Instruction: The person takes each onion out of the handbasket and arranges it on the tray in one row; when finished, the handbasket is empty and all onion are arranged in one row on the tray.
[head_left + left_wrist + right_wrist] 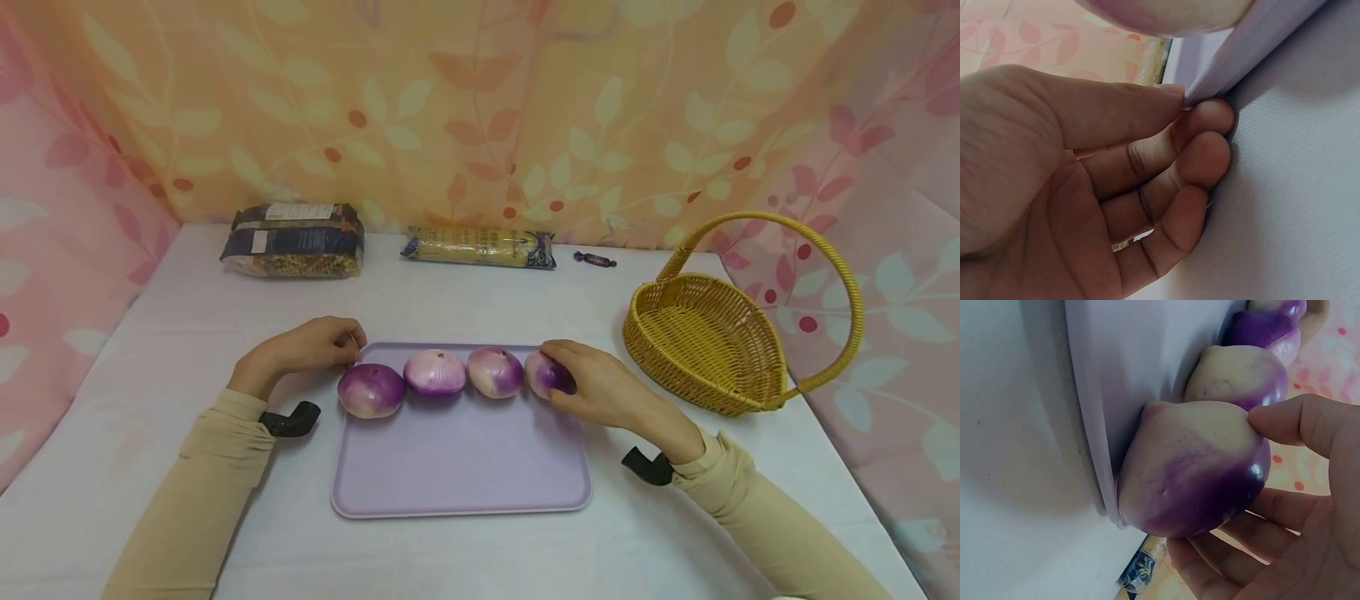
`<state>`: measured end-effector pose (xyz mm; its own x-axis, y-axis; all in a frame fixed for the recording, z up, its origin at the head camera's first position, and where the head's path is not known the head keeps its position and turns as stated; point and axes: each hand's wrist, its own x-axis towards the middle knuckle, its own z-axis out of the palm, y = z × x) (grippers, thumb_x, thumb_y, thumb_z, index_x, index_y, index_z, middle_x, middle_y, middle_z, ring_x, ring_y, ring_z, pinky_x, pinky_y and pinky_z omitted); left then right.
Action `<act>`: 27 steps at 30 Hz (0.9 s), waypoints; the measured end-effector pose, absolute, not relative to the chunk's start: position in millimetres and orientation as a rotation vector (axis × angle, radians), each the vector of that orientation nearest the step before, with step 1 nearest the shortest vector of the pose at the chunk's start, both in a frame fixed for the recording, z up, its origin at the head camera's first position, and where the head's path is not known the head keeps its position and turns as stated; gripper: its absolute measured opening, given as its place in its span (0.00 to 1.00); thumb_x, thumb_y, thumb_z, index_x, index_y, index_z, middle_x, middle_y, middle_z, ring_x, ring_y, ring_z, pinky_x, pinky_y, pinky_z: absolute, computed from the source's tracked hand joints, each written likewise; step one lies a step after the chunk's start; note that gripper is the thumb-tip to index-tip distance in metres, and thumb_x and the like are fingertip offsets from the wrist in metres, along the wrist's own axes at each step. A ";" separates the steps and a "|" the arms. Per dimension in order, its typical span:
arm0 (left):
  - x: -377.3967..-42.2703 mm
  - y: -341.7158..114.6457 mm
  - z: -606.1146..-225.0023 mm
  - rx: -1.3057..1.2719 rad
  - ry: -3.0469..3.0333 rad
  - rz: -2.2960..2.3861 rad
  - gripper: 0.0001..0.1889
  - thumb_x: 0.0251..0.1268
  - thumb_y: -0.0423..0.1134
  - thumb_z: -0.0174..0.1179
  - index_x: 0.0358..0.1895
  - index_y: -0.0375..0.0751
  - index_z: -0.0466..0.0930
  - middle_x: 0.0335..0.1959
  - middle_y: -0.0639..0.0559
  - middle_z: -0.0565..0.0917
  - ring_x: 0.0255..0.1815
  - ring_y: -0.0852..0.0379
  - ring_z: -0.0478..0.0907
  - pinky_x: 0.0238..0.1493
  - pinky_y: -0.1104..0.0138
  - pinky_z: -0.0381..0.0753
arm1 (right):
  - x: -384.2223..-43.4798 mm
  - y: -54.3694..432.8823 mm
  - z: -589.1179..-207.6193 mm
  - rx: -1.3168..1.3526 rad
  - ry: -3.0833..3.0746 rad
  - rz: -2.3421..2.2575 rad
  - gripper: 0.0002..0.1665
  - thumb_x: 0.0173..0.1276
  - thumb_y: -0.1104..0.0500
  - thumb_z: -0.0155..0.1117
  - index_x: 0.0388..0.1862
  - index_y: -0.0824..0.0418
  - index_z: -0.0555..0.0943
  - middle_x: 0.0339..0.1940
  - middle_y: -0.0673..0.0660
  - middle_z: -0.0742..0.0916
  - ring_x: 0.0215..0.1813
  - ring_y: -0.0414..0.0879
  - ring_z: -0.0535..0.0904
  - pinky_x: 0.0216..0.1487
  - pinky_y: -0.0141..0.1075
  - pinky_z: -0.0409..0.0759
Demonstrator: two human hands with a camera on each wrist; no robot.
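Observation:
Several purple-and-white turnips stand in a row along the far side of a lilac tray [465,467]. At the row's left end lies one mostly purple turnip [372,392]; two paler ones, a turnip [435,373] and another turnip [496,372], are in the middle. My left hand [311,346] is at the tray's far left corner, its thumb and curled forefinger pinching the rim [1222,75]. My right hand [607,387] holds the rightmost turnip [1194,469], thumb on one side and fingers on the other. That turnip sits against the tray's edge.
A yellow wicker basket [645,350] with a tall handle stands right of the tray. Along the back lie a dark bag [296,242] of dry food, a yellow-and-blue packet [480,247] and a small wrapped candy [595,259]. Patterned cloth [480,108] surrounds the white table.

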<state>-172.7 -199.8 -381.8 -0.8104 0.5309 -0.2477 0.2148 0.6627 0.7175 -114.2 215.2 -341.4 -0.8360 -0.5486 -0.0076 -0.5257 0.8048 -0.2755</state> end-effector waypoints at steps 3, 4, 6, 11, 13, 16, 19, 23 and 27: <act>-172.6 -199.7 -381.5 0.577 2.437 0.976 0.09 0.65 0.28 0.52 0.46 0.30 0.76 0.33 0.46 0.84 0.34 0.59 0.78 0.39 0.67 0.77 | -114.8 215.4 -342.6 -0.868 2.897 -0.407 0.38 0.60 0.53 0.67 0.68 0.66 0.71 0.66 0.64 0.78 0.68 0.59 0.74 0.68 0.51 0.71; -172.6 -199.7 -381.3 0.574 2.436 0.977 0.09 0.65 0.29 0.52 0.46 0.30 0.76 0.34 0.46 0.84 0.34 0.59 0.79 0.39 0.67 0.77 | -115.0 215.5 -342.8 -0.868 2.896 -0.408 0.38 0.60 0.53 0.67 0.68 0.65 0.71 0.66 0.64 0.78 0.68 0.59 0.74 0.68 0.51 0.71; -172.3 -199.7 -380.8 0.569 2.434 0.978 0.09 0.65 0.29 0.52 0.46 0.30 0.76 0.34 0.46 0.84 0.34 0.59 0.79 0.39 0.67 0.77 | -115.4 215.4 -343.2 -0.867 2.896 -0.410 0.38 0.61 0.53 0.67 0.68 0.65 0.71 0.67 0.64 0.78 0.68 0.58 0.74 0.68 0.51 0.71; -171.6 -199.8 -380.8 0.560 2.430 0.984 0.09 0.66 0.29 0.53 0.46 0.30 0.76 0.33 0.46 0.84 0.34 0.59 0.78 0.39 0.67 0.77 | -116.0 215.1 -343.9 -0.856 2.892 -0.403 0.38 0.61 0.53 0.67 0.69 0.65 0.70 0.67 0.63 0.77 0.69 0.59 0.74 0.68 0.51 0.71; -171.6 -199.8 -381.2 0.559 2.432 0.986 0.09 0.66 0.30 0.53 0.46 0.30 0.76 0.33 0.46 0.84 0.34 0.59 0.78 0.39 0.67 0.77 | -116.2 215.0 -343.9 -0.854 2.892 -0.401 0.38 0.61 0.53 0.67 0.69 0.64 0.70 0.67 0.63 0.77 0.69 0.59 0.74 0.68 0.52 0.71; -171.3 -200.0 -381.3 0.560 2.436 0.986 0.09 0.66 0.30 0.53 0.46 0.30 0.76 0.33 0.46 0.84 0.34 0.59 0.78 0.39 0.67 0.77 | -116.3 214.6 -343.6 -0.858 2.892 -0.398 0.38 0.61 0.53 0.67 0.69 0.64 0.70 0.67 0.63 0.77 0.69 0.59 0.74 0.67 0.52 0.71; -170.6 -200.3 -380.8 0.561 2.440 0.983 0.09 0.66 0.29 0.53 0.46 0.30 0.76 0.33 0.46 0.84 0.34 0.59 0.77 0.38 0.68 0.76 | -116.2 214.4 -343.1 -0.866 2.892 -0.396 0.38 0.61 0.52 0.67 0.69 0.65 0.70 0.67 0.64 0.77 0.69 0.59 0.74 0.67 0.52 0.71; -169.0 -200.0 -378.9 0.563 2.444 0.979 0.09 0.66 0.29 0.53 0.46 0.30 0.76 0.33 0.45 0.84 0.34 0.58 0.78 0.38 0.68 0.76 | -115.8 214.5 -342.8 -0.872 2.893 -0.394 0.38 0.62 0.52 0.67 0.68 0.65 0.70 0.68 0.64 0.77 0.69 0.59 0.73 0.68 0.52 0.71; -168.5 -198.4 -377.2 0.575 2.457 0.963 0.09 0.65 0.30 0.53 0.46 0.30 0.76 0.33 0.45 0.84 0.34 0.58 0.77 0.38 0.68 0.76 | -115.7 215.4 -341.2 -0.863 2.895 -0.406 0.39 0.62 0.49 0.67 0.69 0.65 0.70 0.69 0.64 0.76 0.70 0.59 0.72 0.68 0.52 0.70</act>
